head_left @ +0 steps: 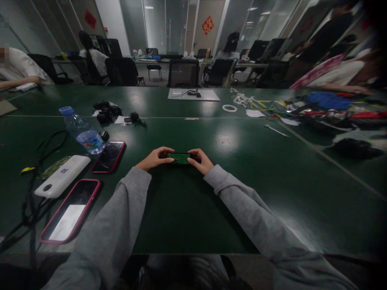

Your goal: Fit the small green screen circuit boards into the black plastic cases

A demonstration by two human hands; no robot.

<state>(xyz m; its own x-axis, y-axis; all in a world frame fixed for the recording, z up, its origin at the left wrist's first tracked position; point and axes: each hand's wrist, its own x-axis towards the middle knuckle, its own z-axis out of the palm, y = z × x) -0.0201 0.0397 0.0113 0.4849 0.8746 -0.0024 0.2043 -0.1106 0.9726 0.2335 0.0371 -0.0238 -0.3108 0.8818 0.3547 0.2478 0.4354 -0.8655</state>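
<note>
Between my two hands is a small green circuit board, its long side running left to right and its face turned toward me. My left hand grips its left end, thumb on the near face and fingers behind. At the right end, my right hand pinches it the same way. The board is over the green table; whether its lower edge touches the tabletop I cannot tell. What lies behind the board is hidden.
On the left are a water bottle, a white power bank, two phones and black cables. A wrench, a white ring and tangled wires lie right. A white board sits at the far edge. People sit around.
</note>
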